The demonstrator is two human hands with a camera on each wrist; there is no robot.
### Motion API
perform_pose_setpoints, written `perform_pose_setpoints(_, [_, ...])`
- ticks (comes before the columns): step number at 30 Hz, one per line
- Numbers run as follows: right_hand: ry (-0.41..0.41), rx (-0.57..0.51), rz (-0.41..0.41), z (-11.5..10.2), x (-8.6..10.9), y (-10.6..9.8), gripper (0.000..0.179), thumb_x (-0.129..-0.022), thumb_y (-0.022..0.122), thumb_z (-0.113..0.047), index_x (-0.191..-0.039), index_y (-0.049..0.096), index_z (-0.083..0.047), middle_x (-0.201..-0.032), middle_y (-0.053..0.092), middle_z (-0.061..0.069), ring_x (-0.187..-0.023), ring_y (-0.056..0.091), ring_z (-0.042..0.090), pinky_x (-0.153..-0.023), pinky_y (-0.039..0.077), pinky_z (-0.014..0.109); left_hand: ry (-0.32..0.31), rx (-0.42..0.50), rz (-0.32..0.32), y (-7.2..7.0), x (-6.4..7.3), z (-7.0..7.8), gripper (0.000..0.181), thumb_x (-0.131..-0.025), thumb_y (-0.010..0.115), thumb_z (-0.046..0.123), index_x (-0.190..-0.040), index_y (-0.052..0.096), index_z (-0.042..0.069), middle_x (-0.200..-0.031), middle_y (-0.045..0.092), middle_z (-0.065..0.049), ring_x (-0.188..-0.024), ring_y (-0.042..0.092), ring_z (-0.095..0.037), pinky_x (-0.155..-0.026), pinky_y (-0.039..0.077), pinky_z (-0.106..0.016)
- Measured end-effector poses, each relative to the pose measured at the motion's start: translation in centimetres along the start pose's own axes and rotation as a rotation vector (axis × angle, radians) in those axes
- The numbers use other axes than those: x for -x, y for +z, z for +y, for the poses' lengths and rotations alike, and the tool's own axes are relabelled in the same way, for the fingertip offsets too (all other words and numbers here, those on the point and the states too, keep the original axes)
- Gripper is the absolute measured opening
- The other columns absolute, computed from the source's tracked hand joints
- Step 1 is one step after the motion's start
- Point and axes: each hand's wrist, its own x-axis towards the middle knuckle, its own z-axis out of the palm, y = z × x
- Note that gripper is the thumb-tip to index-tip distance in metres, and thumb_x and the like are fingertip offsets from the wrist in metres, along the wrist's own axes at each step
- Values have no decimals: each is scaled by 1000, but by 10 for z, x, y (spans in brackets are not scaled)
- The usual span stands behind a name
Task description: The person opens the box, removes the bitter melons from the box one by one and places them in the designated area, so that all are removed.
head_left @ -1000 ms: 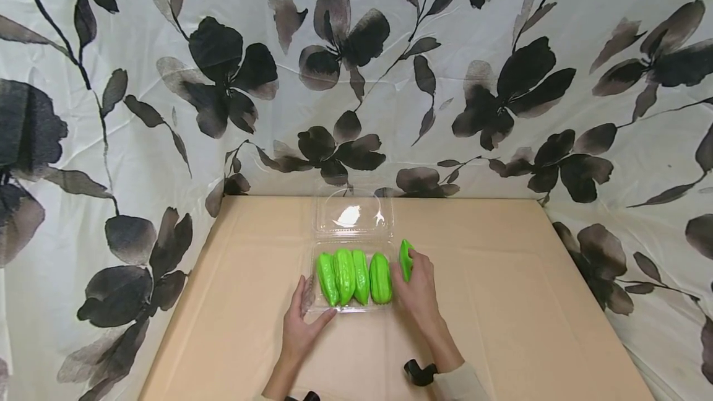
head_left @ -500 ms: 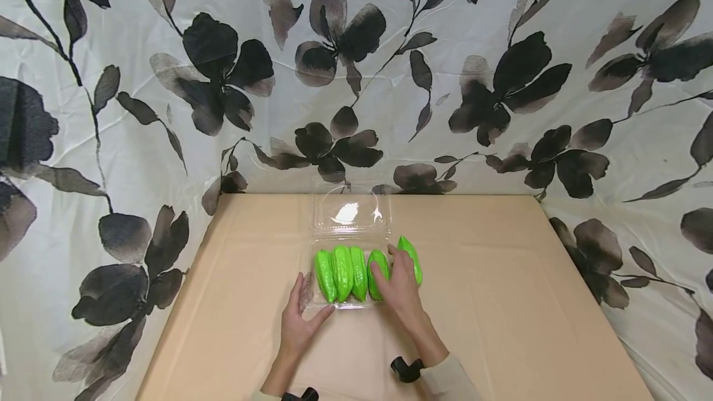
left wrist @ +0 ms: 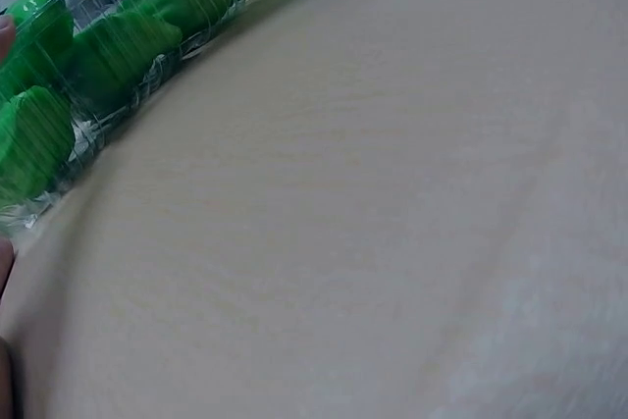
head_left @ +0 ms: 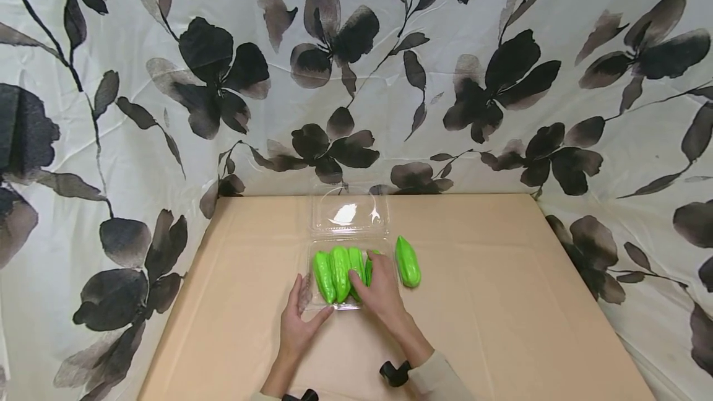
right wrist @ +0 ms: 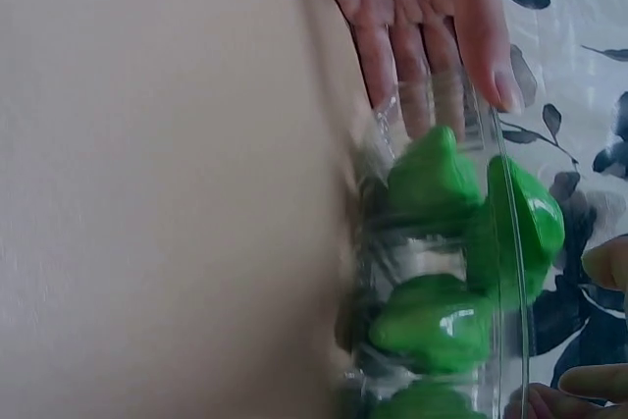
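Green fruits (head_left: 341,272) sit side by side in clear container (head_left: 345,308), lid (head_left: 350,208) open toward far edge of table (head_left: 490,302). Left hand (head_left: 298,322) is spread, fingers at left wall, thumb at near rim. Right hand (head_left: 384,294) is over rightmost fruits; can't tell if pinching. Loose fruit (head_left: 408,262) lies just beyond right rim; tabletop extends widely both sides.

The head view looks forward and down from well above the beige flat bench (head_left: 484,314). Both wrist views sit low, close and tilted. All three share the clear plastic hinged box (head_left: 348,307), at the left wrist's upper-left edge.
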Motion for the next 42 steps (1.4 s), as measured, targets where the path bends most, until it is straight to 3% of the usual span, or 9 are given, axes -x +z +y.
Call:
perform_pose_setpoints(1, [-1, 1, -8, -1, 0, 1, 64, -90, 70, -32, -136, 52, 7, -128, 59, 25, -119, 57, 37, -103, 53, 50, -1, 0, -4, -1, 0, 0, 103, -79, 86, 27, -159, 23, 8, -158, 41, -15, -147, 38, -34, -119, 30, -18])
perform_pose_setpoints(5, [9, 18, -33, -8, 1, 6, 67, -89, 70, -36, -138, 51, 6, -129, 58, 24, -119, 57, 36, -102, 54, 50, -12, 12, -6, -3, -1, 1, 104, -79, 86, 27, -159, 23, 8, -159, 41, -14, -148, 38, -31, -118, 31, -16])
perform_pose_setpoints(11, [-8, 24, -53, -14, 6, 10, 68, -89, 71, -38, -138, 51, 5, -132, 57, 25, -123, 56, 38, -107, 52, 52, -18, -21, 5, -2, 0, 1, 104, -77, 87, 28, -159, 25, 10, -158, 43, -13, -147, 40, -31, -120, 34, -33])
perform_pose_setpoints(17, [-18, 28, -79, -15, 8, 15, 68, -89, 72, -38, -137, 52, 5, -130, 58, 24, -121, 57, 37, -104, 54, 51, -32, -28, 13, 0, 1, 0, 105, -76, 87, 31, -159, 26, 11, -158, 43, -10, -148, 39, -28, -114, 27, -7])
perform_pose_setpoints(20, [-12, 38, -87, -14, 9, 18, 69, -88, 72, -39, -137, 51, 4, -130, 58, 23, -121, 57, 36, -104, 54, 50, -22, -21, 12, 1, 1, -1, 105, -77, 87, 30, -159, 25, 10, -158, 43, -11, -148, 39, -28, -112, 25, -2])
perform_pose_setpoints(42, [-39, 21, -96, -10, 13, 26, 72, -82, 78, -35, -138, 51, 3, -130, 59, 18, -120, 60, 31, -104, 55, 46, -15, 53, 25, 4, 0, -3, 104, -76, 88, 23, -159, 25, 10, -157, 43, -14, -146, 40, -31, -112, 26, -3])
